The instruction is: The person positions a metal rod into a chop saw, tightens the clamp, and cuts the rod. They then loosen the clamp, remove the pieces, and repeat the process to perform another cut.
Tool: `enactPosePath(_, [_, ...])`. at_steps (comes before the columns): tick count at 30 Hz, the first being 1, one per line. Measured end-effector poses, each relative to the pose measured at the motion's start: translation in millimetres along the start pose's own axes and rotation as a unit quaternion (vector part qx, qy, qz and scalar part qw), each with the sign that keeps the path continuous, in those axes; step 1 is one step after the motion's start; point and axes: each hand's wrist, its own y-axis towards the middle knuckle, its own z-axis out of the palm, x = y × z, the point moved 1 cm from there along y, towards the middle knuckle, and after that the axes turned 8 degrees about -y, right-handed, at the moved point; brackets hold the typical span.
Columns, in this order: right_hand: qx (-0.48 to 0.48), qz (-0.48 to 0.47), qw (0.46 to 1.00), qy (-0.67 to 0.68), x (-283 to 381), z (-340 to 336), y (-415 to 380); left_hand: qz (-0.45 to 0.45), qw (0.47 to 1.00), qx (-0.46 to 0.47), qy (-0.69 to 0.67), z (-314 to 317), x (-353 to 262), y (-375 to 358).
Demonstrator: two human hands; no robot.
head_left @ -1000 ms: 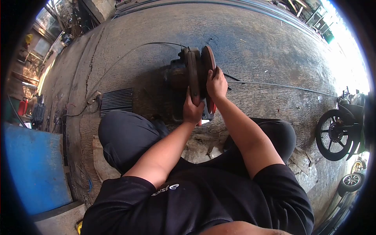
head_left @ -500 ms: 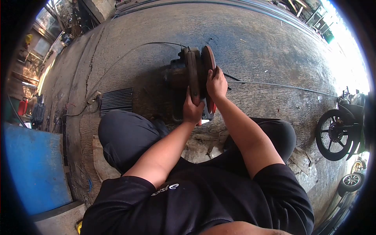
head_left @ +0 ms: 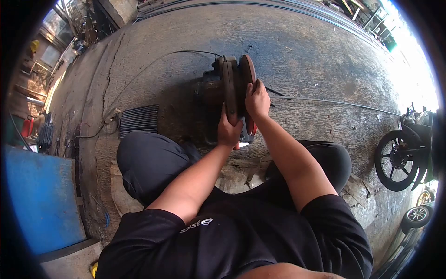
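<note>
Both hands grip 2 rusty discs standing on edge on the concrete floor [head_left: 302,56], just beyond the knees. The left hand [head_left: 228,131] clamps its fingers around the left disc [head_left: 228,86]; the right hand [head_left: 258,100] wraps the right disc [head_left: 246,72]. A heavy disc could tip or slip, pinching fingers between them or dropping toward the cable [head_left: 334,101].

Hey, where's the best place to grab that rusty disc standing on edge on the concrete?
Probably by the rim of the rusty disc, coming from the near side, as the right hand does. It stands upright on edge, so its thin rim faces you; the left hand steadies the machine part beside it.
</note>
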Motion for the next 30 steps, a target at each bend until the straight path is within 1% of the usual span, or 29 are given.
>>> enactPosePath(5, [0.006, 0.005, 1.000, 0.000, 1.2, -1.2, 0.0, 0.014, 1.000, -0.005, 0.001, 0.2, 0.6, 0.2])
enactPosePath(7, [0.011, 0.005, 1.000, -0.003, 1.7, -2.2, -0.4, -0.009, 1.000, 0.001, -0.001, -0.6, 1.9, -0.7])
enactPosePath(11, [0.011, 0.003, 1.000, -0.001, 0.4, -1.3, -0.3, 0.001, 1.000, 0.001, -0.004, -0.5, 0.5, 0.1])
enactPosePath(14, [-0.003, -0.002, 1.000, -0.002, 1.8, -2.3, -0.6, -0.010, 1.000, 0.006, -0.009, -0.5, -0.5, -1.0])
enactPosePath(20, [0.004, -0.003, 1.000, 0.009, 1.2, -1.8, -0.5, -0.006, 1.000, -0.004, 0.020, -0.4, 2.4, -0.4])
enactPosePath(26, [0.002, 0.002, 1.000, 0.004, 2.1, -2.6, -0.6, 0.005, 1.000, -0.001, -0.008, -0.4, 3.5, 0.5])
enactPosePath(28, [0.006, 0.005, 1.000, 0.007, 2.3, -3.4, -0.9, -0.030, 1.000, 0.005, 0.002, -0.7, 0.8, -0.6])
enactPosePath(29, [0.006, 0.004, 1.000, 0.007, 2.7, -3.3, -0.8, -0.030, 1.000, 0.005, 0.002, -0.3, 1.4, -0.1])
enactPosePath(30, [0.002, 0.011, 1.000, 0.006, 3.2, -3.2, -0.9, -0.005, 1.000, -0.001, -0.005, 0.4, 2.1, 0.5])
